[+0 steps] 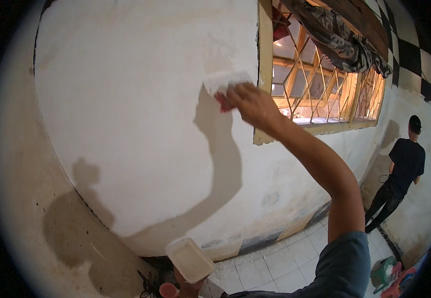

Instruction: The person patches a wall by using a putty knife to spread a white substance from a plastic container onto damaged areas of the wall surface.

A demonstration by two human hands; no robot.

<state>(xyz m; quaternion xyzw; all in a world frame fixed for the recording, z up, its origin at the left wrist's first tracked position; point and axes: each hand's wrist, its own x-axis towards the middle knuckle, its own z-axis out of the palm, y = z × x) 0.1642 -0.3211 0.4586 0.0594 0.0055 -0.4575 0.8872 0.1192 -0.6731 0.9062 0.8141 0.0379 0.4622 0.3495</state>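
My right hand point(255, 107) is raised to the white wall point(141, 99), left of the window. Its fingers are closed around a putty knife point(224, 103) with a red part showing below them. The knife's broad edge, coated in white, lies against the wall under a faint beige patch. Low down, my left hand point(189, 288) grips a shallow rectangular cream tray point(190, 261) from beneath. White smears cover the tray's rim, and the tray hides most of that hand's fingers.
A barred window point(319, 84) with a yellowish frame and bunched dark curtain point(344, 44) is at upper right. Another person point(401, 166) stands at the far right, facing a wall. White floor tiles point(255, 273) run below. A pinkish cup point(168, 290) sits near the tray; colourful items point(396, 280) lie at lower right.
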